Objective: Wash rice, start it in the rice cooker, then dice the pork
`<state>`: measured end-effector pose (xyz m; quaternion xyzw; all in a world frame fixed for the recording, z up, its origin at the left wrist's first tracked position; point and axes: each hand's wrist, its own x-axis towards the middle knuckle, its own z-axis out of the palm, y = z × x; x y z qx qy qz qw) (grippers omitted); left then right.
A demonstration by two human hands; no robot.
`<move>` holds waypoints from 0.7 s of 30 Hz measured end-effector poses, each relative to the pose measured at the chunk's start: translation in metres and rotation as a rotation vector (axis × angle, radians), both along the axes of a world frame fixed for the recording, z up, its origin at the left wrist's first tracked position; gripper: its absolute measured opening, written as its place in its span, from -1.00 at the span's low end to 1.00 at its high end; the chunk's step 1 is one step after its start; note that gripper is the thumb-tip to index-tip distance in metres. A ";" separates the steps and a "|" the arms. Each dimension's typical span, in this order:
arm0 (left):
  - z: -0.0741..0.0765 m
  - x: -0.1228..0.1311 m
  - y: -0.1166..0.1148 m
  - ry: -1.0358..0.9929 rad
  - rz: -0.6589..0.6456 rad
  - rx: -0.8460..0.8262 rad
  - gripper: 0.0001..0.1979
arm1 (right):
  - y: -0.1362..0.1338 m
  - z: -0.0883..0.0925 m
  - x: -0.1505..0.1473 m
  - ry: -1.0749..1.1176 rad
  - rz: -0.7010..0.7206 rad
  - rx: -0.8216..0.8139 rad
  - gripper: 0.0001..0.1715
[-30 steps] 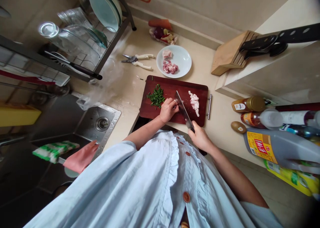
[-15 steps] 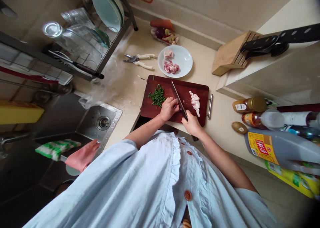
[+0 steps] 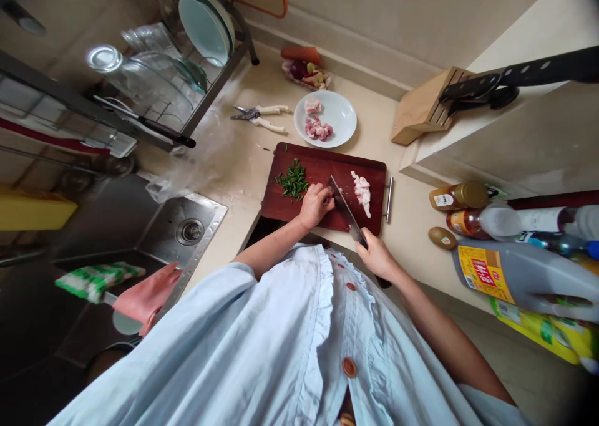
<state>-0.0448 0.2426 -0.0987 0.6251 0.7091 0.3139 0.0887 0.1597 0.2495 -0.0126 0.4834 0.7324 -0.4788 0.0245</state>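
Observation:
My right hand (image 3: 377, 255) grips the handle of a kitchen knife (image 3: 345, 211), its blade slanting up and left across the dark red cutting board (image 3: 322, 156). Curled fingers of my left hand (image 3: 316, 206) press on a small piece of meat beside the blade, mostly hidden beneath them. Chopped green vegetable (image 3: 292, 180) lies in a heap on the board's left. To the right of the blade is a pile of pale, fatty meat pieces (image 3: 362, 193). Behind the board, a white plate (image 3: 345, 119) bears pink meat (image 3: 318, 128) and a paler chunk.
White-handled kitchen shears (image 3: 259, 117) lie left of the plate. A knife block (image 3: 418, 111) stands at the right, with several bottles (image 3: 470, 196) and a large jug (image 3: 538, 273) nearer me. On the left are a sink (image 3: 210, 223) and a dish rack (image 3: 219, 80).
My right hand has drawn the knife back towards me and slightly right, so its tip sits lower on the board. My left hand stays in about the same place.

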 end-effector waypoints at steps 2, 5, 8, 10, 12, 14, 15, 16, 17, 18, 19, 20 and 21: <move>0.001 0.002 0.005 -0.005 0.030 -0.009 -0.94 | -0.001 -0.002 0.007 0.028 -0.044 -0.065 -0.80; 0.010 0.002 0.008 -0.027 0.009 -0.014 -0.92 | 0.002 -0.007 0.003 0.040 -0.112 -0.106 -0.73; 0.022 -0.001 -0.003 -0.065 -0.024 0.034 -0.75 | 0.005 -0.007 -0.002 0.031 -0.134 -0.021 -0.73; 0.027 -0.004 -0.015 -0.090 -0.008 0.066 -0.82 | 0.004 -0.003 -0.002 0.016 -0.115 0.055 -0.75; 0.027 -0.005 -0.024 -0.113 -0.023 0.082 -0.89 | 0.003 0.003 0.000 -0.001 -0.093 0.124 -0.77; 0.023 -0.006 -0.026 -0.124 -0.052 0.095 -0.89 | 0.004 0.009 0.000 -0.012 -0.072 0.163 -0.75; 0.021 -0.005 -0.025 -0.121 -0.060 0.097 -0.90 | 0.004 0.011 0.000 -0.018 -0.059 0.167 -0.74; 0.019 -0.005 -0.022 -0.112 -0.062 0.095 -0.90 | 0.004 0.013 0.000 -0.025 -0.043 0.164 -0.73; 0.017 -0.005 -0.019 -0.101 -0.061 0.090 -0.90 | 0.003 0.015 0.001 -0.037 -0.026 0.160 -0.72; 0.016 -0.005 -0.016 -0.092 -0.061 0.085 -0.90 | 0.001 0.016 0.002 -0.050 -0.009 0.154 -0.72; 0.015 -0.005 -0.013 -0.086 -0.066 0.081 -0.90 | -0.001 0.017 0.003 -0.065 0.006 0.149 -0.72; 0.014 -0.004 -0.011 -0.081 -0.070 0.080 -0.91 | -0.004 0.017 0.006 -0.079 0.019 0.144 -0.72; 0.013 -0.004 -0.009 -0.077 -0.070 0.079 -0.91 | -0.007 0.017 0.008 -0.092 0.029 0.139 -0.73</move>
